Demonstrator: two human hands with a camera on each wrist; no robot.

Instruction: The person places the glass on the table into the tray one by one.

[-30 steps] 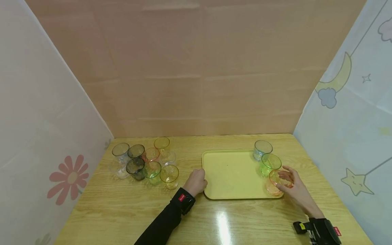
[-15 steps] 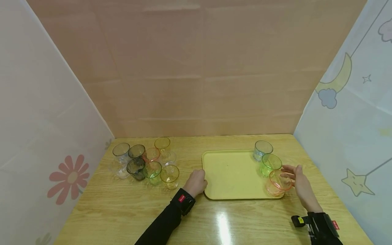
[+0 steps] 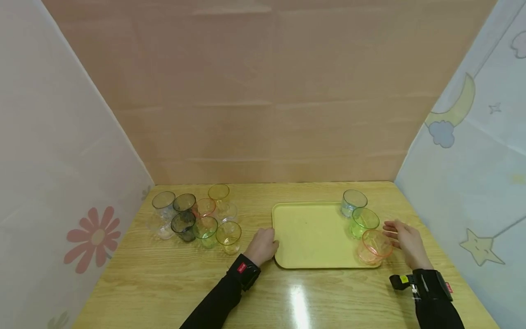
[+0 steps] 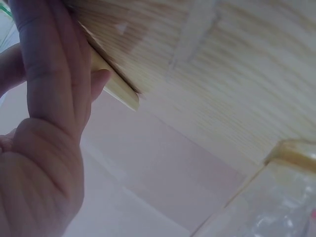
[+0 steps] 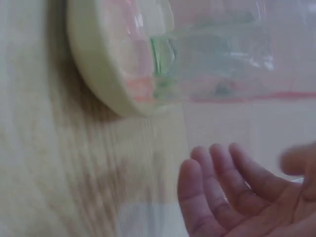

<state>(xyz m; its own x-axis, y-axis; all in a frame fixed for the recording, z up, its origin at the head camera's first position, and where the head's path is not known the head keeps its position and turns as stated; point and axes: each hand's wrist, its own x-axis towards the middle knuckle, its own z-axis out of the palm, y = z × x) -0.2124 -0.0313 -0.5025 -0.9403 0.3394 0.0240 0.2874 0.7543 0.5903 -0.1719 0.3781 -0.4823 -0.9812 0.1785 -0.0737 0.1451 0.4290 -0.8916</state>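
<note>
My left hand (image 3: 261, 246) grips the left rim of a yellow tray (image 3: 312, 235); in the left wrist view the tray's edge (image 4: 116, 86) shows past the fingers. Three clear tumblers stand in a row along the tray's right side: a bluish glass (image 3: 349, 208) at the back, a green glass (image 3: 360, 226) in the middle and an orange glass (image 3: 370, 253) in front. Just right of the orange glass is my right hand (image 3: 406, 242), its fingers loosely bent. The right wrist view shows a gap between that hand (image 5: 242, 197) and the glass (image 5: 217, 74).
Several tumblers crowd the table's left side, among them a yellow glass (image 3: 228, 240), a green glass (image 3: 207, 233), a dark grey glass (image 3: 183, 226) and a red-rimmed glass (image 3: 205, 208). Patterned side panels (image 3: 464, 192) and a brown back panel (image 3: 263, 100) enclose the wooden table (image 3: 176, 288).
My right hand has let go of the orange glass and drawn away to its right. The left hand stays at the tray's rim.
</note>
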